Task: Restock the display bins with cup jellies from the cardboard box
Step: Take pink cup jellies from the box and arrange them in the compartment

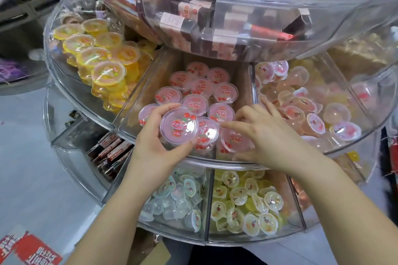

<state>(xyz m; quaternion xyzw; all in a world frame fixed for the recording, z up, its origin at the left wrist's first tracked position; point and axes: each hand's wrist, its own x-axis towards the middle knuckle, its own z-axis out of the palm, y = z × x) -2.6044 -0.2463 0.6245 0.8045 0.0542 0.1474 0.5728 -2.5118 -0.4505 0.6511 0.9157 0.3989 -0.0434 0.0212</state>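
Placing round pink cherry cup jelly [179,126] into middle clear acrylic wedge bin [137,101] of tiered display. Left hand [154,140] grips that cup by rim, fingers curled round it, above near-left stack. Right hand [261,135] fingers straight, pressing on pink cups [233,139] at near-right of same bin. Bin roughly half full: about a dozen pink cups [220,112] laid lid-up, far end bare. Yellow cup bin [101,60] at left looks full. Red-printed cardboard box [28,249] only partly seen near-left on floor, contents hidden. Judged mid-task, more cups needed.
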